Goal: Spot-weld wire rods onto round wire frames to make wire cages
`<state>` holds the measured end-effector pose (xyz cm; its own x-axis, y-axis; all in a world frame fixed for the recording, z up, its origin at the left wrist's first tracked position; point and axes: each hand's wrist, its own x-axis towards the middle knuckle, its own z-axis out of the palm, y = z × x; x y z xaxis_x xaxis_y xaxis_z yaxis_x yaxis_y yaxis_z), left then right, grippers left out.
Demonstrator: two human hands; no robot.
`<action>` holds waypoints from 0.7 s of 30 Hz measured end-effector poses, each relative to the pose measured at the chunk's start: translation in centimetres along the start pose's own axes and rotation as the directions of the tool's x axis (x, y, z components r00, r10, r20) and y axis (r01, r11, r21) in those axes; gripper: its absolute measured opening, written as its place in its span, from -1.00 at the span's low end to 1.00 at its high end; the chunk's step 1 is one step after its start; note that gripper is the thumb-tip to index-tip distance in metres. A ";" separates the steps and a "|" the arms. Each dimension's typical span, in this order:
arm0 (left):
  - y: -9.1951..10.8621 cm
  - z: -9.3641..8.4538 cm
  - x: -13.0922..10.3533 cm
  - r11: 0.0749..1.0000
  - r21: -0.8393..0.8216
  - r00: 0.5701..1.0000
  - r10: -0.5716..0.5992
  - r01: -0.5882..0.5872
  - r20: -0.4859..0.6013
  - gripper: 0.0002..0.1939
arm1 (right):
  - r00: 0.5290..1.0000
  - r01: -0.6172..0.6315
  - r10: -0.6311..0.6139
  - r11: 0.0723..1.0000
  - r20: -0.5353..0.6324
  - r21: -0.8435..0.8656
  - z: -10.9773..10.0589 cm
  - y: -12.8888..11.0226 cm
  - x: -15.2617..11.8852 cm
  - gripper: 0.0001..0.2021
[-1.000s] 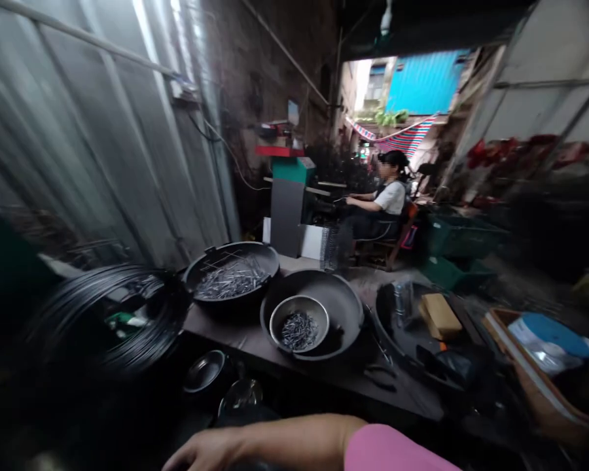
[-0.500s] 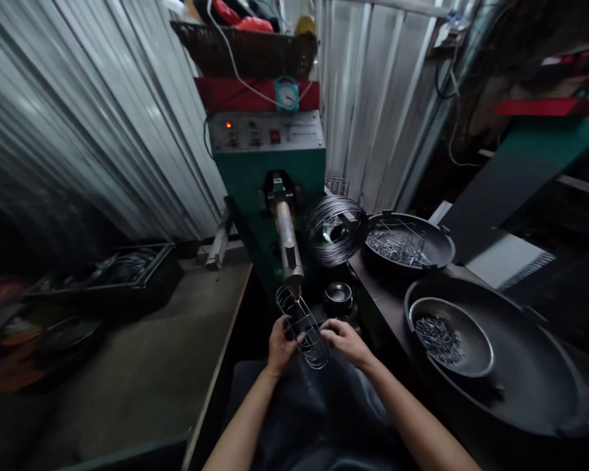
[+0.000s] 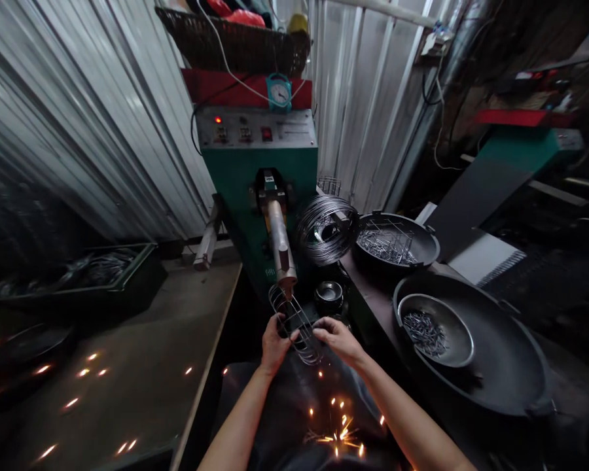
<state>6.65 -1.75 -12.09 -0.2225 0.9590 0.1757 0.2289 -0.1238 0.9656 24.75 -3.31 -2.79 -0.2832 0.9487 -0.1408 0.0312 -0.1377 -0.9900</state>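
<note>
A wire cage point(image 3: 302, 332) of thin metal rods and rings tilts toward me under the tip of a spot welder point(image 3: 282, 252). My left hand point(image 3: 276, 343) grips the cage's left side, thumb and fingers closed on the wires. On the right side my right hand point(image 3: 338, 337) pinches at the cage's edge; whether a small piece of wire sits between its fingertips is too fine to make out. Bright orange sparks point(image 3: 341, 435) scatter over the dark apron point(image 3: 285, 418) on my lap.
A wire coil point(image 3: 328, 229) hangs right of the welder. Beyond it, a black pan point(image 3: 434, 245) holds bent wires. A larger pan point(image 3: 515, 366) carries a metal bowl point(image 3: 464, 356) with short wire pieces. At left stands a green bin point(image 3: 142, 278); sparks cross the floor.
Sparks have burst out over my lap and the floor. The whole view has shifted slightly, while both hands stay at the cage under the welder tip.
</note>
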 end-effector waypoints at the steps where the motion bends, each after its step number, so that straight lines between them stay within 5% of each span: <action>1: 0.0 -0.1 -0.1 0.999 0.027 1.000 0.018 -0.018 -0.008 -0.46 | 1.000 -0.009 0.009 1.000 0.015 -0.012 -0.1 0.1 -0.3 -0.76; 7: 0.5 -0.5 -0.6 0.998 0.047 0.999 0.045 -0.045 -0.007 -0.43 | 0.998 0.004 -0.001 0.998 0.055 -0.055 -0.3 -0.8 -1.2 -0.79; 21: 1.1 -0.6 1.6 0.995 -0.002 0.995 -0.097 0.097 -0.039 -0.40 | 0.998 0.061 -0.064 0.991 -0.022 -0.123 1.2 -3.0 3.8 -0.79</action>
<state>5.99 -0.46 -10.62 -0.2804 0.9558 0.0886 0.2044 -0.0307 0.9784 22.43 0.32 -0.33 -0.2639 0.9614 -0.0775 0.1314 -0.0438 -0.9904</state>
